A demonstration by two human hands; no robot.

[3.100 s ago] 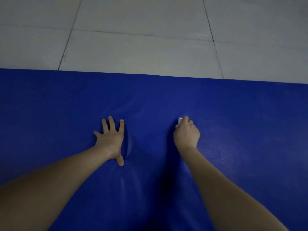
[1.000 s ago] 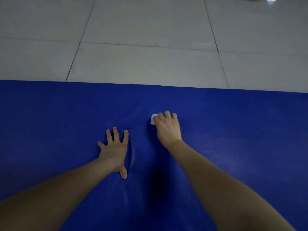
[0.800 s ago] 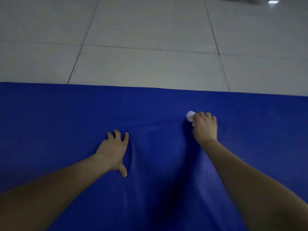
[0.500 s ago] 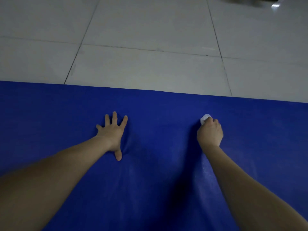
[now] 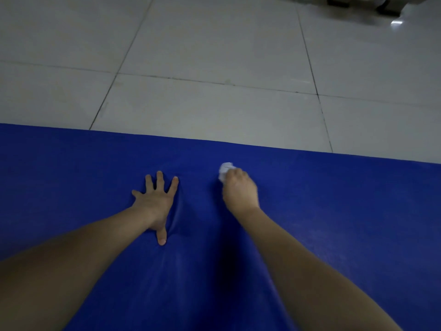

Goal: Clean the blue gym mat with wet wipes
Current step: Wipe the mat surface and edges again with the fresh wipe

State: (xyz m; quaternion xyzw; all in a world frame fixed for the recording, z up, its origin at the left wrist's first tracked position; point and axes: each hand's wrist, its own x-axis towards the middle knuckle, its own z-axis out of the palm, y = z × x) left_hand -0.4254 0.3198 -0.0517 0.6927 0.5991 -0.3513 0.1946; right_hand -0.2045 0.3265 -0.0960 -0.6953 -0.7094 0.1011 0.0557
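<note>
1. On the tiled floor (image 5: 214, 56) lies the blue mat (image 5: 346, 211), filling the lower half of the view; its far edge runs across from left to right, slightly downward toward the right.
2. Left hand (image 5: 155, 201): flat on the mat, palm down, fingers spread wide, thumb pointing back toward the person. It holds nothing.
3. Mat surface just right of the left hand shows soft creases, running from the index finger back past the thumb.
4. Right hand (image 5: 239, 191): curled into a loose fist, knuckles up, resting on the mat near its far edge. Outline slightly blurred.
5. Wet wipe (image 5: 225, 170): a small white crumpled wad, gripped in the right hand's fingers. Only the part sticking out past the fingertips, on the far left side of the hand, is visible; the rest is hidden under the fist.
6. The wipe sits against the mat surface, between the right hand and the mat's far edge, clearly short of the edge itself.
7. Hands lie side by side, apart, with a strip of bare mat between them; the right is a little farther forward than the left.
8. Both bare forearms reach in from the bottom corners.
9. Dark, indistinct objects (image 5: 365, 4) stand on the floor at top right; I cannot tell what they are.
10. Lighting dim; a bright glint on the tile at top right.
</note>
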